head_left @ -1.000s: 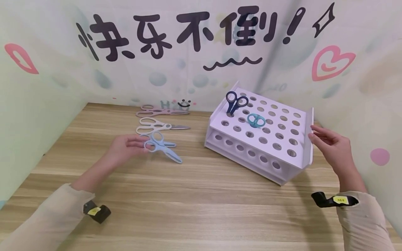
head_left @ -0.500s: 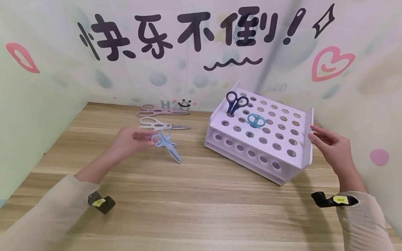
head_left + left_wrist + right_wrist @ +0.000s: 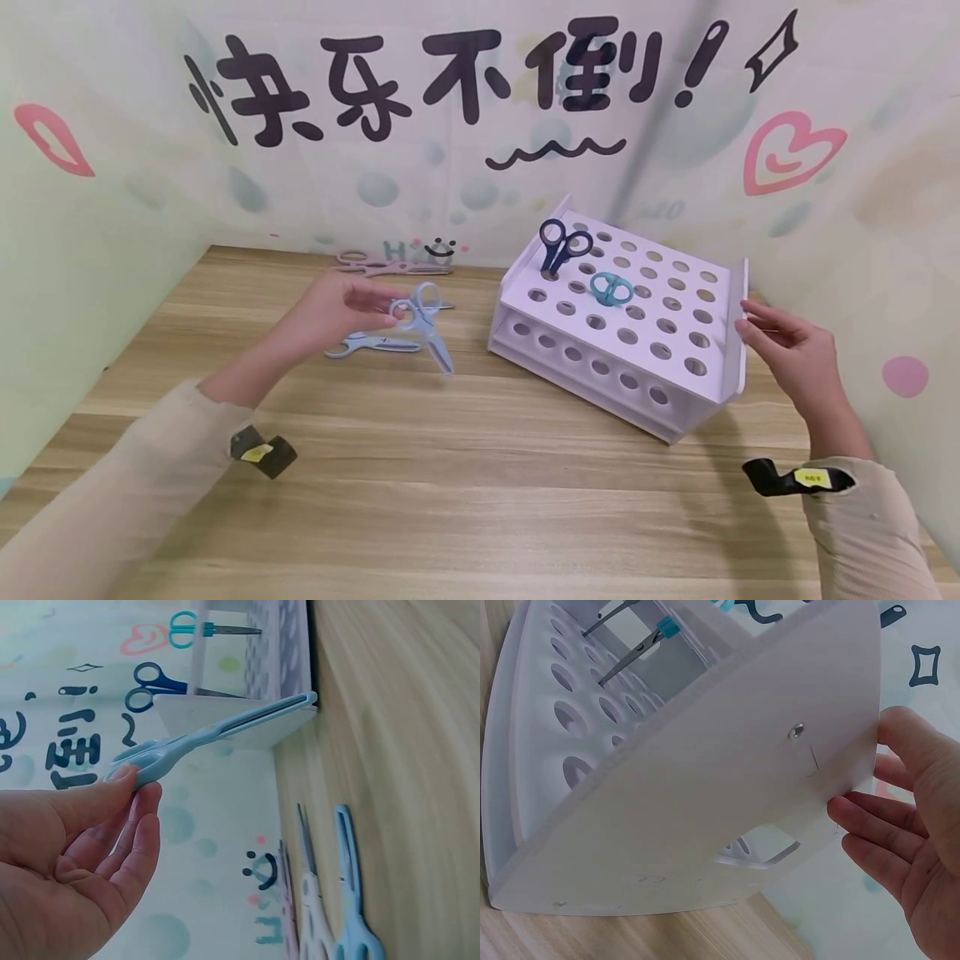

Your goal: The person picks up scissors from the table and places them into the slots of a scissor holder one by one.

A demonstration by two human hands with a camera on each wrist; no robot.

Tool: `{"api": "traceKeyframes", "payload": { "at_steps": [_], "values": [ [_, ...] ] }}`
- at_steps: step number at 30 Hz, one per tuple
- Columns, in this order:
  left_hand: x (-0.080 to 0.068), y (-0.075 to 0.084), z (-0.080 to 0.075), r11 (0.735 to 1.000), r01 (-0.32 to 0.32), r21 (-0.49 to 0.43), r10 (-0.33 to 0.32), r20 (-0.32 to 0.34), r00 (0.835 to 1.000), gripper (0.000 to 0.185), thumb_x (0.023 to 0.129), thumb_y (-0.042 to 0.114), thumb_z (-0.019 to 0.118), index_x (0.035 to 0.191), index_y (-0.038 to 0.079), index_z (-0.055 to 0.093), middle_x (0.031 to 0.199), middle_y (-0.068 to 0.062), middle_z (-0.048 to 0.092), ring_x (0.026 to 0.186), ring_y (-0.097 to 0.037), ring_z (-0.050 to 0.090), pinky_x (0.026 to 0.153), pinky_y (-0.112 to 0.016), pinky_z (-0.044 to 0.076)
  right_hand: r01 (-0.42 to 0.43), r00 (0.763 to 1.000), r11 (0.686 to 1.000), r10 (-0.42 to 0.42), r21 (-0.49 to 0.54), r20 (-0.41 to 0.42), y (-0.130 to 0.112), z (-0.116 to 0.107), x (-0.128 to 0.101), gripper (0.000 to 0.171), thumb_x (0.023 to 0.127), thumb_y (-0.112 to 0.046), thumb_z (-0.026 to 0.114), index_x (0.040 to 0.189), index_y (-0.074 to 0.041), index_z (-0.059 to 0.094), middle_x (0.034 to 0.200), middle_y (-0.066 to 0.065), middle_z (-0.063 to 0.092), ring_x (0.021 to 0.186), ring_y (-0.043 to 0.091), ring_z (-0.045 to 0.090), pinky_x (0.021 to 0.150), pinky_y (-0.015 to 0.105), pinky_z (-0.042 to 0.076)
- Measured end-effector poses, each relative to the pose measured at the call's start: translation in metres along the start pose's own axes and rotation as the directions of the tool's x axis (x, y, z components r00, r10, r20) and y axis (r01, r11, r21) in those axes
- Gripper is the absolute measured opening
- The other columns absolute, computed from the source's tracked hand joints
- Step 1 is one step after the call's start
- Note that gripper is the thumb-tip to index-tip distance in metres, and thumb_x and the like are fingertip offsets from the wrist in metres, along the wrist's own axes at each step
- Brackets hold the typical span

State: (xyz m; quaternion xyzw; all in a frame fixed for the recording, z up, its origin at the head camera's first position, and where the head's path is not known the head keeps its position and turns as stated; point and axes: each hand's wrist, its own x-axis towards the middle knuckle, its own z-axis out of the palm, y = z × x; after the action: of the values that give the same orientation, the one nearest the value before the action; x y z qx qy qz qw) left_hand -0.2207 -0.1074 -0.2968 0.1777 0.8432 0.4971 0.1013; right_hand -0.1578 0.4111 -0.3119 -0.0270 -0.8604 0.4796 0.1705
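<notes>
Pinching light-blue scissors (image 3: 426, 323), left hand (image 3: 341, 307) above wooden table (image 3: 480, 500); right hand (image 3: 791, 354) relaxed, touching white rack (image 3: 738, 333).

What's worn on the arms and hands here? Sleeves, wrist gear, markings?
Both hands are bare: left hand, right hand. Each arm wears a loose beige sleeve down to the wrist. A small black wrist device with a yellow label sits at each cuff: left device, right device. No gloves, rings or cables show.
</notes>
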Motion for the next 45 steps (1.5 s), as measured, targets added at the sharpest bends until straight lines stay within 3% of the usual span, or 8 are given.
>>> {"api": "traceKeyframes", "payload": {
  "at_steps": [9,19,26,39,45],
  "values": [
    [0.018,0.032,0.002,0.998,-0.060,-0.034,0.062,0.067,0.996,0.032,0.081,0.003,0.069,0.112,0.002,0.065,0.098,-0.012,0.068,0.094,-0.020,0.064,0.079,-0.028,0.051,-0.002,1.000,1.000,0.002,-0.007,0.000,0.001,0.000,-0.001,0.037,0.085,-0.009,0.064,0.121,-0.014,0.061,0.090,-0.024,0.060,0.077,-0.010,0.058,0.064,0.005,0.044],
    [0.039,0.064,0.010,0.990,-0.104,-0.100,0.108,0.039,0.993,0.034,0.078,-0.002,0.070,0.111,0.003,0.066,0.100,-0.011,0.068,0.092,-0.019,0.064,0.080,-0.028,0.051,-0.003,1.000,1.000,0.003,-0.006,0.000,0.000,0.001,-0.001,0.037,0.085,-0.009,0.064,0.122,-0.013,0.061,0.090,-0.024,0.060,0.077,-0.010,0.058,0.065,0.005,0.044],
    [0.056,0.087,0.018,0.987,-0.130,-0.094,0.135,0.044,0.990,0.033,0.079,0.001,0.070,0.112,0.007,0.066,0.094,-0.007,0.069,0.091,-0.017,0.063,0.078,-0.027,0.051,-0.006,1.000,1.000,0.006,-0.004,-0.005,0.000,0.000,-0.002,0.037,0.085,-0.009,0.064,0.122,-0.013,0.061,0.090,-0.024,0.060,0.077,-0.010,0.058,0.064,0.005,0.044],
    [0.087,0.122,0.053,0.950,-0.250,-0.189,0.262,0.044,0.964,0.035,0.078,-0.001,0.070,0.112,0.006,0.066,0.094,-0.008,0.069,0.088,-0.013,0.063,0.079,-0.022,0.049,-0.001,1.000,1.000,0.001,0.012,-0.007,0.002,0.000,-0.002,0.037,0.085,-0.008,0.064,0.122,-0.014,0.061,0.091,-0.023,0.060,0.077,-0.009,0.059,0.065,0.005,0.044],
    [0.103,0.132,0.072,0.942,-0.240,-0.234,0.257,0.047,0.965,0.035,0.078,0.000,0.070,0.112,0.007,0.066,0.092,-0.007,0.069,0.087,-0.010,0.062,0.078,-0.020,0.048,-0.009,1.000,1.000,0.009,0.019,-0.009,0.001,0.001,0.000,0.037,0.085,-0.009,0.064,0.121,-0.014,0.061,0.091,-0.023,0.060,0.077,-0.009,0.059,0.065,0.005,0.044]
  ]
}}
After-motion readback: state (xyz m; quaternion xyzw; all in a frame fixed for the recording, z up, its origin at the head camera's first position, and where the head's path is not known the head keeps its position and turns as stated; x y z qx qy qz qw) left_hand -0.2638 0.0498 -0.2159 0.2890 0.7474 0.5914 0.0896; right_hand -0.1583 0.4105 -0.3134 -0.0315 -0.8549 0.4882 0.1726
